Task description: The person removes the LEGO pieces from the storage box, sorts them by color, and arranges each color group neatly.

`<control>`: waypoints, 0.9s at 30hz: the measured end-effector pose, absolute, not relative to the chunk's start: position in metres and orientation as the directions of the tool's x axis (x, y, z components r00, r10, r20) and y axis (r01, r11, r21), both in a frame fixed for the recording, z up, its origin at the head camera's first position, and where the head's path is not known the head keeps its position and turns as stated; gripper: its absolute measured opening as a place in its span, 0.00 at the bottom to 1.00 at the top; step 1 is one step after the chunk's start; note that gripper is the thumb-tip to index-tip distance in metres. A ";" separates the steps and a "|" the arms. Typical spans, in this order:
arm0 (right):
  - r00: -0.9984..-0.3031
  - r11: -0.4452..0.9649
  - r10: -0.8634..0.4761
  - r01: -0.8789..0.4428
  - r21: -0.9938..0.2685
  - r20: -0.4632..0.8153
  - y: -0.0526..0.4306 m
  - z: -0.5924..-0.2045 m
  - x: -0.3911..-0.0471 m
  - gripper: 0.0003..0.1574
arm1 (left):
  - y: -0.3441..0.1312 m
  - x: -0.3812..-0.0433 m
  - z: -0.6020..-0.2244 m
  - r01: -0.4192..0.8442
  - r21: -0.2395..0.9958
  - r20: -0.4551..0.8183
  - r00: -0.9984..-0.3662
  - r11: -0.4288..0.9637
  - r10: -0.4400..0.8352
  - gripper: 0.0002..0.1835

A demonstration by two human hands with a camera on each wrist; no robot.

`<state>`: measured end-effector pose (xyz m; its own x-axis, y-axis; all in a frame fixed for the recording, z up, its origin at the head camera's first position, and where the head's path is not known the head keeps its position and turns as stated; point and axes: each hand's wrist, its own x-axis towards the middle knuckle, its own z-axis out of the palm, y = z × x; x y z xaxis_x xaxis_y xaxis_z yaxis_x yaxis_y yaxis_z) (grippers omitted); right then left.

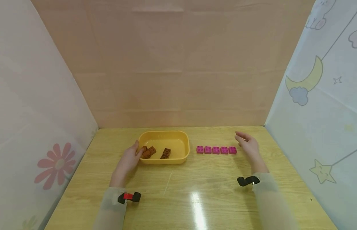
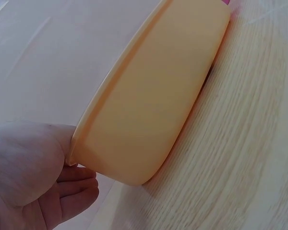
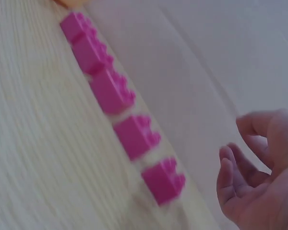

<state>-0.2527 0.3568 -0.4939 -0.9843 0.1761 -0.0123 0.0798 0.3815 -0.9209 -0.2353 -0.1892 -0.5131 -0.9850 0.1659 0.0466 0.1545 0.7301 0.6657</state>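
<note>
My left hand [image 1: 131, 156] grips the left end of a yellow plastic basin [image 1: 164, 161], thumb over the rim and fingers outside below it. In the left wrist view, that hand [image 2: 29, 167] is at one end of the basin's long side wall [image 2: 149, 91]. Several brown toy bricks [image 1: 151, 150] lie inside, some by the thumb and a couple [image 1: 166, 152] nearer the middle. To the basin's right, several magenta toy bricks [image 1: 216, 150] stand in a row, studs up. Beyond the row's right end my right hand [image 1: 250, 147] hovers, fingers loosely bent around nothing.
Everything stands on a light wood-grain table [image 1: 166, 195]. A pinkish-beige cloth [image 1: 178, 70] hangs behind its far edge. Printed white sheets flank it, with a flower [image 1: 58, 164] on the left and a moon [image 1: 307, 78] on the right.
</note>
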 end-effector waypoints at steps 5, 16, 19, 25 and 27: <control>-0.992 0.329 0.125 0.015 -0.944 0.028 0.320 -0.483 -0.258 0.35 | -0.188 -0.234 -0.513 0.166 0.658 0.055 -0.983 0.734 0.173 0.36; -0.992 0.281 -0.092 -0.106 -0.954 0.083 0.215 -0.481 -0.271 0.27 | -0.188 -0.235 -0.511 0.150 0.671 0.047 -0.986 0.726 0.160 0.36; -0.983 0.265 -0.153 -0.137 -0.954 0.099 0.184 -0.484 -0.274 0.25 | -0.189 -0.235 -0.511 0.149 0.666 0.048 -0.986 0.731 0.157 0.36; -0.958 0.286 -0.262 -0.196 -0.938 0.120 0.136 -0.487 -0.278 0.23 | -0.189 -0.236 -0.513 0.157 0.657 0.053 -0.985 0.737 0.162 0.36; -0.952 0.315 -0.283 -0.204 -0.927 0.114 0.126 -0.488 -0.280 0.23 | -0.189 -0.236 -0.513 0.161 0.656 0.055 -0.985 0.738 0.165 0.36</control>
<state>-0.2802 0.1260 -0.4876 -0.9524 -0.2829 0.1136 -0.2042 0.3150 -0.9269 -0.2363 -0.1888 -0.5130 -0.9847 0.1651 0.0555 0.1606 0.7378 0.6556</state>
